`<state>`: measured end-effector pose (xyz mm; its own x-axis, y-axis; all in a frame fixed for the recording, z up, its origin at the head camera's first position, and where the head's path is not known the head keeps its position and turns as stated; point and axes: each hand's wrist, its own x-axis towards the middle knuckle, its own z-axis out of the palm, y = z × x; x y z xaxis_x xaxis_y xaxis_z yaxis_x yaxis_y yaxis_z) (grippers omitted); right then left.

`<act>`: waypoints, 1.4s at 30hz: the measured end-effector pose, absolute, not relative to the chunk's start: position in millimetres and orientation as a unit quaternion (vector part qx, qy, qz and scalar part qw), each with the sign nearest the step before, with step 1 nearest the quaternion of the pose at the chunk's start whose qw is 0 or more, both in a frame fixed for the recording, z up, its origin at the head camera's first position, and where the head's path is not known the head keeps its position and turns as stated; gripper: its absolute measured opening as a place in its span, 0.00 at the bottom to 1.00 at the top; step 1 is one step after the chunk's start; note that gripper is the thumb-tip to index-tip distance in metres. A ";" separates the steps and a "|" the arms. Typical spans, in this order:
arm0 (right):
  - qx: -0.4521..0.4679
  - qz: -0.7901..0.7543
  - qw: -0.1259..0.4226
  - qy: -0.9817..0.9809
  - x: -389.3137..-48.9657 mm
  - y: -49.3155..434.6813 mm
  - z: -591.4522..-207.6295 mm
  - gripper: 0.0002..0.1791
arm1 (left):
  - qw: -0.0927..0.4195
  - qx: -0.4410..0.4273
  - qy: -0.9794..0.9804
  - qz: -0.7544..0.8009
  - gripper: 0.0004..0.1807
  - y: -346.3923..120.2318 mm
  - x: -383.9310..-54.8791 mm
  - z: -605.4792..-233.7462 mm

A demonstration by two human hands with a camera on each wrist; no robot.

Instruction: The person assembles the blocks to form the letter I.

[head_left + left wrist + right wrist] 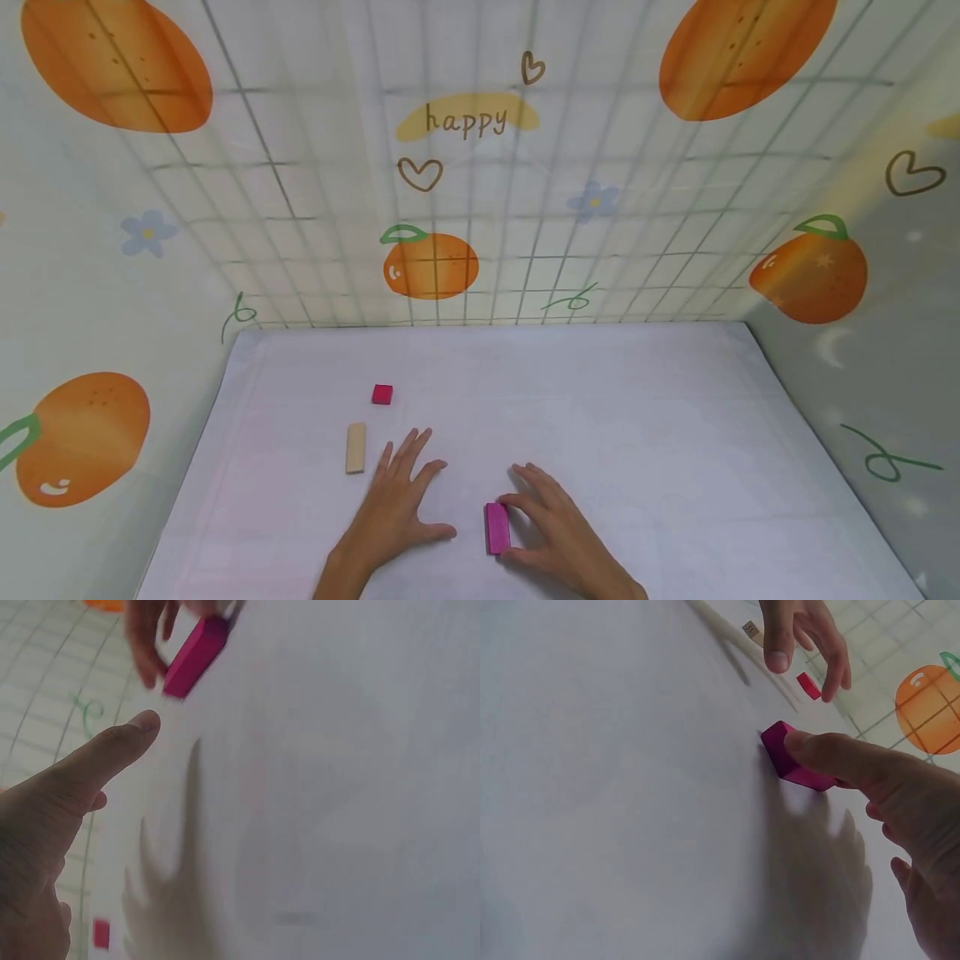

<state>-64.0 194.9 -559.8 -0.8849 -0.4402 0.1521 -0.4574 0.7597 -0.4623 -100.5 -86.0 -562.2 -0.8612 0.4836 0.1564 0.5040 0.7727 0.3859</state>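
Note:
My right hand [558, 529] pinches a magenta rectangular block [497, 528] at its two ends between thumb and finger, low on the white surface. In the right wrist view the thumb lies against the near end of the magenta block [784, 754]. To the left, my left hand [393, 504] is spread with its fingers apart and holds nothing. A plain wooden block [356, 448] lies just beyond its fingers on the left. Farther back is a small red block [382, 394]. The left wrist view has the left thumb [112, 754] extended, apart from the magenta block.
A white cloth-covered table [637, 417] spans the work area. Behind it stands a pale curtain with a grid pattern and printed oranges [431, 266]. Similar printed fabric [862, 375] encloses the left and right sides.

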 end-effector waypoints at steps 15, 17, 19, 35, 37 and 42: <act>0.239 0.261 0.009 -0.935 -63.9 194.6 -557.5 0.29 | 0.063 -0.171 -0.962 -0.204 0.52 -158.8 -117.0 -562.3; 0.233 0.265 -0.001 -0.936 -64.2 194.7 -557.3 0.30 | 0.064 -0.163 -0.962 -0.210 0.52 -166.9 -120.4 -560.9; 0.228 0.267 -0.009 -0.936 -64.5 194.8 -557.3 0.30 | 0.066 -0.154 -0.963 -0.210 0.51 -175.2 -124.2 -560.9; 0.238 0.266 0.007 -0.934 -64.6 196.2 -558.8 0.31 | 0.039 -0.105 -0.964 -0.239 0.47 -208.8 -140.2 -568.2; 0.237 0.268 0.005 -0.934 -64.4 196.3 -558.3 0.31 | 0.030 -0.099 -0.964 -0.243 0.47 -210.0 -141.2 -569.0; 0.235 0.272 0.001 -0.933 -64.5 196.5 -557.3 0.31 | 0.016 -0.093 -0.964 -0.248 0.46 -212.4 -143.0 -568.2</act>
